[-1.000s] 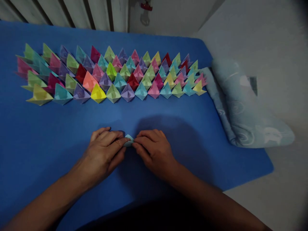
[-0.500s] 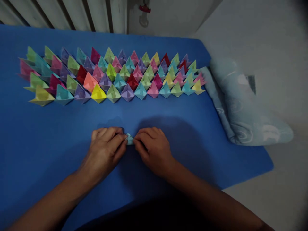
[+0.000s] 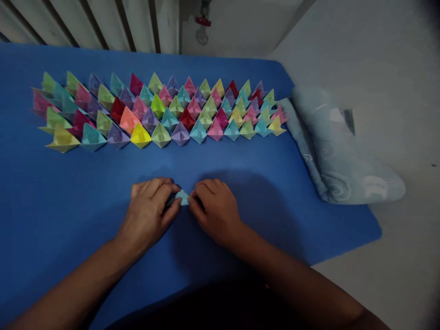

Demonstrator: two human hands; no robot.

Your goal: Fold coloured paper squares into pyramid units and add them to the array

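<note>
A small piece of folded light-blue paper [image 3: 183, 198] shows between my two hands, just above the blue surface, its top coming to a point. My left hand [image 3: 148, 208] pinches its left side between thumb and fingers. On its right side, my right hand [image 3: 215, 206] has thumb and forefinger closed on the corner. Parts of the paper are hidden behind the fingertips. Beyond the hands, several rows of folded paper boats [image 3: 161, 135] stand close together in many colours.
The blue mat [image 3: 103, 178] lies under everything. A rolled pale-blue blanket [image 3: 343, 151] rests at its right edge. White slats [image 3: 103, 23] stand behind the far edge, and a small red object [image 3: 203, 21] hangs near the wall.
The left fingers have shifted on the folded paper, and more of its face shows between thumb and forefinger. The whole view has moved slightly.
</note>
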